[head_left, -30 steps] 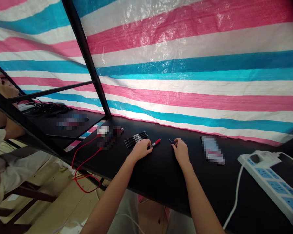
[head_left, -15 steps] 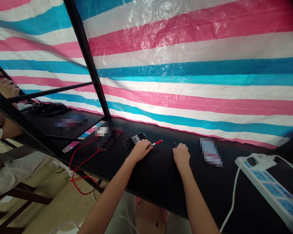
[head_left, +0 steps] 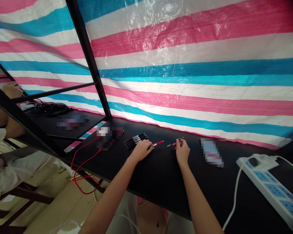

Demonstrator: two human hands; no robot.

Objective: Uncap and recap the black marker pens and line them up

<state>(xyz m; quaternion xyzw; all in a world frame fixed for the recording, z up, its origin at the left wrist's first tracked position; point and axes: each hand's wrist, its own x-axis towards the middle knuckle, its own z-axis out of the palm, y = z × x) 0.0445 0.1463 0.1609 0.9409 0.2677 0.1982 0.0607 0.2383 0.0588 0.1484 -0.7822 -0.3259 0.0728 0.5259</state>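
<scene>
Our left hand: fingertips gripping the slim red-and-white pen, red end toward our right hand | our right: thumb and fingers pinching a thin, dark, pale-ended pen | row of black, pale-banded pens: on the flat black tabletop, just beside our left hand

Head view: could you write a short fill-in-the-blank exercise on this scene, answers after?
The pen in the left hand shows a ____ end.
The black pens lie nearest the ____ hand.
The white power strip lies to the ____ of the right hand.

Missing words: red; left; right.
</scene>
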